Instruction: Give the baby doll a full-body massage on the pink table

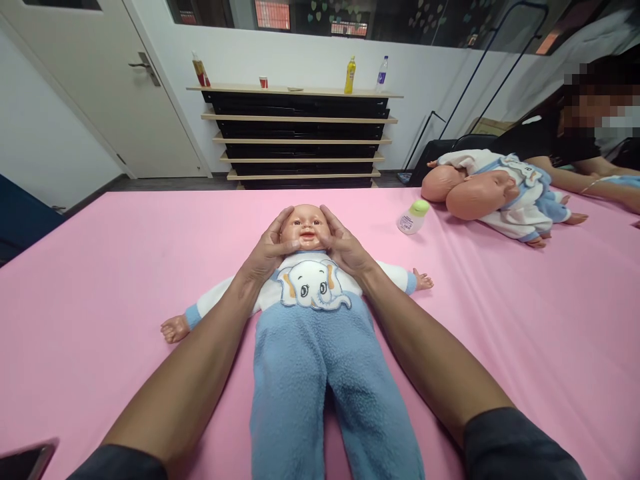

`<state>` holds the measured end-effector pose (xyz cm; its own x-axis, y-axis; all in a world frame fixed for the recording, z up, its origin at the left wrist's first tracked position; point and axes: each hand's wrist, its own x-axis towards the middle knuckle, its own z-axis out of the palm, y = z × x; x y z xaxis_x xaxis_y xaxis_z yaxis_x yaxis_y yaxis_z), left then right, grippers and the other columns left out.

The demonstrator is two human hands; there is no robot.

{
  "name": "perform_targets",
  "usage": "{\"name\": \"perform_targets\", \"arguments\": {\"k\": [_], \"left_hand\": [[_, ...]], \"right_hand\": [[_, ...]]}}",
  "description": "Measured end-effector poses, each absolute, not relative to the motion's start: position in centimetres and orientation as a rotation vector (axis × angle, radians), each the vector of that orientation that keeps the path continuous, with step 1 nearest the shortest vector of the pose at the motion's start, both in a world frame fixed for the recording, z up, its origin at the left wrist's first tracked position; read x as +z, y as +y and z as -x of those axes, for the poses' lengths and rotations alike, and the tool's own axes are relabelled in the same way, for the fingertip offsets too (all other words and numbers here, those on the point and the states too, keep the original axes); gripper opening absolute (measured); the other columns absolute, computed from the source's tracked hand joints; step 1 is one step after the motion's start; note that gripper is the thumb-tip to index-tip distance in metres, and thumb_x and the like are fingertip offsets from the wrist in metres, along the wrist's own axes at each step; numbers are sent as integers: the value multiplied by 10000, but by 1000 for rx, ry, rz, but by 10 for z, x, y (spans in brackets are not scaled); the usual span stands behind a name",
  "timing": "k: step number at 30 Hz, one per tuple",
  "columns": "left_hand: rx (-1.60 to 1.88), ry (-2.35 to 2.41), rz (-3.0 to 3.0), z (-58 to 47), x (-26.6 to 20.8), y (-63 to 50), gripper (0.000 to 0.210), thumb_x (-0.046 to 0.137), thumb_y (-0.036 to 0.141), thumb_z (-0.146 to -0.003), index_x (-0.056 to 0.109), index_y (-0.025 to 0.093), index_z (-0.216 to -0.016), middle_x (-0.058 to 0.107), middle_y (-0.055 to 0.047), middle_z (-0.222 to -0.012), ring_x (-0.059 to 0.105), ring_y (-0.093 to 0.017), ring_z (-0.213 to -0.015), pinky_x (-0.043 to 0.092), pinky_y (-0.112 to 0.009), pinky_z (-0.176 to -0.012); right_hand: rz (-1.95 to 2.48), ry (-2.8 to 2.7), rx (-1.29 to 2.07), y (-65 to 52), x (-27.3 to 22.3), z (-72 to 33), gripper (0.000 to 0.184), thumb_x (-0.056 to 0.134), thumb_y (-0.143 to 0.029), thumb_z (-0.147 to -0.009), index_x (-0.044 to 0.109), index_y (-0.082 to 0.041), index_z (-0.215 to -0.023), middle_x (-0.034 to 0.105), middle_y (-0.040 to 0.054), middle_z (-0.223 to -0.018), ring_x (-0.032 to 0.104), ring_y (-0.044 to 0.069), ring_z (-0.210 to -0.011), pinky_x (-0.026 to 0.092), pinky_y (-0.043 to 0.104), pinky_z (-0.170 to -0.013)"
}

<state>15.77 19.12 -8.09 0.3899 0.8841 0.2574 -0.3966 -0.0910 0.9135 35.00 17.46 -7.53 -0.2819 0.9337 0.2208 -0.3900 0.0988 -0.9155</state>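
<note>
A baby doll [310, 333] lies face up on a pink sheet, wearing a white top with an elephant patch [314, 285] and fuzzy blue trousers. Its arms spread out to both sides. My left hand [270, 250] cups the left side of the doll's head, fingers along the temple and thumb on the cheek by the chin. Against the right side of the head, my right hand [345, 243] holds it the same way, thumb near the mouth. The doll's ears are hidden under my hands.
A small white bottle with a green cap [413, 217] stands right of the doll. Beyond it lie two more dolls [493, 190] near a person in black. A dark phone-like object [27, 460] sits lower left. Stacked boards [300, 127] hold bottles at the wall.
</note>
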Motion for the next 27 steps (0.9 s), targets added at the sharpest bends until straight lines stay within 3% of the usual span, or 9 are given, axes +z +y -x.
{"name": "perform_targets", "arguments": {"k": [4, 15, 20, 23, 27], "left_hand": [[1175, 656, -1425, -158, -80, 190, 1086, 890, 265, -587, 328, 332, -1514, 322, -71, -1578, 369, -361, -1419, 346, -517, -1167], [1141, 472, -1158, -158, -79, 190, 893, 774, 342, -746, 330, 315, -1520, 428, -117, -1514, 454, -336, -1370, 355, -546, -1156], [1167, 593, -1329, -159, -81, 191, 1040, 865, 323, -634, 318, 333, -1519, 374, -98, -1546, 429, -361, -1381, 367, -527, -1151], [1171, 608, -1368, -159, -81, 191, 1014, 858, 328, -643, 332, 344, -1511, 350, -85, -1560, 422, -360, -1386, 367, -532, -1152], [1130, 515, -1247, -159, -81, 191, 956, 808, 319, -706, 307, 350, -1521, 399, -90, -1533, 440, -344, -1378, 357, -553, -1155]], "right_hand": [[777, -1325, 1293, 170, -75, -347, 1152, 919, -366, -575, 280, -358, -1534, 309, -9, -1580, 320, 311, -1452, 295, 490, -1209], [570, -1147, 1521, 177, -76, -350, 925, 818, -443, -709, 347, -349, -1500, 423, 15, -1518, 419, 265, -1399, 350, 499, -1183], [750, -1278, 1350, 170, -74, -347, 1141, 899, -409, -594, 265, -352, -1541, 333, -6, -1570, 344, 298, -1441, 299, 472, -1211], [771, -1302, 1328, 170, -74, -348, 1128, 888, -402, -610, 257, -352, -1544, 303, -12, -1585, 315, 299, -1455, 295, 473, -1211], [677, -1246, 1447, 175, -75, -348, 1099, 864, -412, -636, 247, -355, -1544, 332, 1, -1573, 387, 284, -1416, 347, 473, -1188]]}}
